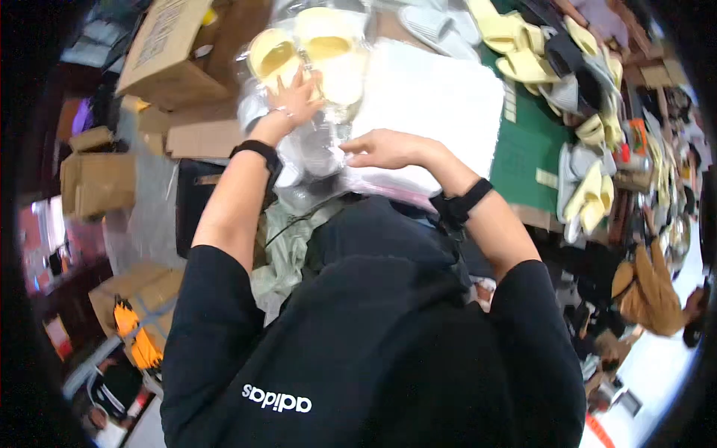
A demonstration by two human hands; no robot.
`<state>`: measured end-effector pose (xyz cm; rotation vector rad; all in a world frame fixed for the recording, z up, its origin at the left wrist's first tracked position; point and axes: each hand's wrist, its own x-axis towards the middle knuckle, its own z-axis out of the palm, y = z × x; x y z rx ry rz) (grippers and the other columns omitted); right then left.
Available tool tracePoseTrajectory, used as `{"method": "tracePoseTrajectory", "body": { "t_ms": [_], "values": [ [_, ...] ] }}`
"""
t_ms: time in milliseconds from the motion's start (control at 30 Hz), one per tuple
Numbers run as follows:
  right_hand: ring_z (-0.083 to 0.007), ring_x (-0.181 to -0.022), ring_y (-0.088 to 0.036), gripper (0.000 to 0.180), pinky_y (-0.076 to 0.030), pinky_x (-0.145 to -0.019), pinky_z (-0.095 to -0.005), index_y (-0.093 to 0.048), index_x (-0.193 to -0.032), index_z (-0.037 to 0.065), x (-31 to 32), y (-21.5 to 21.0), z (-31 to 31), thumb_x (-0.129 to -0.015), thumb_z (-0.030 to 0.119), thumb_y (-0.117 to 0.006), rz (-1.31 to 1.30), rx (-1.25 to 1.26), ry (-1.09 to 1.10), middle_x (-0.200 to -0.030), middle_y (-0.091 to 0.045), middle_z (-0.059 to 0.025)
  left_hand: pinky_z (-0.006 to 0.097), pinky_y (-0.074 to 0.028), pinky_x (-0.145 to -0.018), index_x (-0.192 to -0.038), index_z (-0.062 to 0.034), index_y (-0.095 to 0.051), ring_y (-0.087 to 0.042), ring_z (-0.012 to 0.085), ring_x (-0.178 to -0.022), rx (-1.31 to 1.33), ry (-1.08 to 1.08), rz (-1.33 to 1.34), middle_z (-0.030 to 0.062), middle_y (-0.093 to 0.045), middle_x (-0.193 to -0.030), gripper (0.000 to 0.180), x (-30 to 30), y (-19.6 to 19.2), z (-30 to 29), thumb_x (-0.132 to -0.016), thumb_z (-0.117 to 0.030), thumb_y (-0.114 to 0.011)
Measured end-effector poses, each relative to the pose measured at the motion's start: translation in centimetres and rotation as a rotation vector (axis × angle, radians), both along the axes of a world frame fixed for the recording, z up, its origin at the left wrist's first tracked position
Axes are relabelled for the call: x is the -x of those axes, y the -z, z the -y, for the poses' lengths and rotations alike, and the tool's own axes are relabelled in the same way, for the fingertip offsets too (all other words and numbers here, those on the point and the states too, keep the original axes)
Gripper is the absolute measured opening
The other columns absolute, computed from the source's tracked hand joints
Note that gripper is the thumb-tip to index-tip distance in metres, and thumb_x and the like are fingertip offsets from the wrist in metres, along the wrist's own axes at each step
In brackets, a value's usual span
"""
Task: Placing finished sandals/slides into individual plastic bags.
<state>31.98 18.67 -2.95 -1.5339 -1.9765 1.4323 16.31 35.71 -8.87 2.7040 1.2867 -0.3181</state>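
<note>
My left hand (pixel 297 101) lies with its fingers spread on a pair of yellow slide slippers (pixel 327 46) in clear plastic. Just below it, grey-white slippers (pixel 317 149) also show through clear film. My right hand (pixel 388 149) reaches in from the right, thumb and forefinger pinched on the edge of a clear plastic bag (pixel 337 153). Its other fingers are curled and partly hidden. Beneath and beyond that hand is a stack of white plastic bags or sheets (pixel 441 97).
To the left stands an open cardboard box (pixel 168 56). Loose yellow slippers (pixel 526 67) and grey slippers (pixel 437 30) lie beyond the white stack. A green mat (pixel 534 149) covers the table's right part. At the far right a person in brown (pixel 650 291) is visible.
</note>
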Motion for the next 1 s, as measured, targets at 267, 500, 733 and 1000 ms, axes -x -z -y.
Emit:
{"method": "tracePoseTrajectory", "body": {
  "t_ms": [267, 500, 733, 1000],
  "values": [
    [-0.0337, -0.084, -0.059, 0.030, -0.047, -0.075, -0.0391, -0.060, -0.102, 0.003, -21.3, 6.6, 24.4, -0.082, 0.021, -0.048, 0.631, -0.026, 1.294, -0.091, -0.062, -0.0188, 0.057, -0.014, -0.103, -0.136, -0.0243, -0.031, -0.022, 0.0432, -0.127, -0.161, 0.079, 0.312, 0.0096, -0.023, -0.143, 0.069, -0.3, 3.2, -1.9, -0.075, -0.045, -0.056],
    [-0.0343, -0.086, -0.061, 0.023, -0.049, -0.077, -0.0406, -0.067, -0.081, 0.004, -23.3, 12.6, 54.8, -0.077, 0.019, -0.050, 1.167, 0.696, 1.224, -0.087, -0.064, -0.0186, 0.044, -0.028, -0.099, -0.116, -0.0058, -0.053, -0.039, 0.0343, -0.117, -0.057, 0.343, 0.785, 0.0131, -0.050, -0.121, 0.039, -5.7, -6.8, 10.9, -0.077, -0.011, -0.057],
    [-0.0350, -0.085, -0.060, 0.023, -0.047, -0.077, -0.0422, -0.065, -0.086, 0.004, -31.1, 8.2, 52.8, -0.074, 0.018, -0.052, 1.013, 0.250, 1.713, -0.086, -0.063, -0.0189, 0.032, -0.042, -0.086, -0.108, -0.0042, -0.057, -0.056, 0.0231, -0.098, 1.482, 0.735, 0.411, 0.0112, -0.059, -0.105, 0.033, -12.7, -13.8, 23.6, -0.079, -0.015, -0.065],
    [-0.0342, -0.094, -0.058, 0.065, -0.045, -0.082, -0.0429, -0.055, -0.113, 0.004, -45.5, 11.5, 51.7, -0.067, 0.048, -0.066, 1.273, 0.219, 1.484, -0.106, -0.059, -0.0183, 0.037, -0.040, -0.073, -0.078, -0.0066, -0.051, -0.052, 0.0275, -0.080, 1.355, 0.917, 0.340, 0.0069, -0.051, -0.080, 0.011, -17.5, -13.7, 28.5, -0.078, -0.012, -0.060]
  ]
}}
